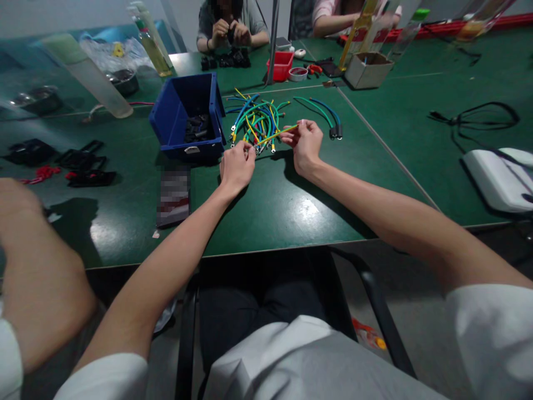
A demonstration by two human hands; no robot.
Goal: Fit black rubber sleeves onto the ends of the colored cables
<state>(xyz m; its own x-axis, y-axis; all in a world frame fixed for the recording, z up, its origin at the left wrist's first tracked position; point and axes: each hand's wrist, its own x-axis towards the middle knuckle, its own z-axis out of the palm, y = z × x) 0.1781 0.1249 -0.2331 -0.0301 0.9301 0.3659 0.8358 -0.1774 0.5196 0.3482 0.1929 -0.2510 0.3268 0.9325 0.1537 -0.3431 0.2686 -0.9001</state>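
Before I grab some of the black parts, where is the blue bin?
In the head view, the blue bin stands on the green table, left of centre, just left of the wire pile and beyond the left hand.

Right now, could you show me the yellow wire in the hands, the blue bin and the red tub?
Yellow wire (275, 135): head view, middle of its visible length.
Blue bin (175, 150): head view, outside of its front wall.
Red tub (282, 73): head view, its front wall.
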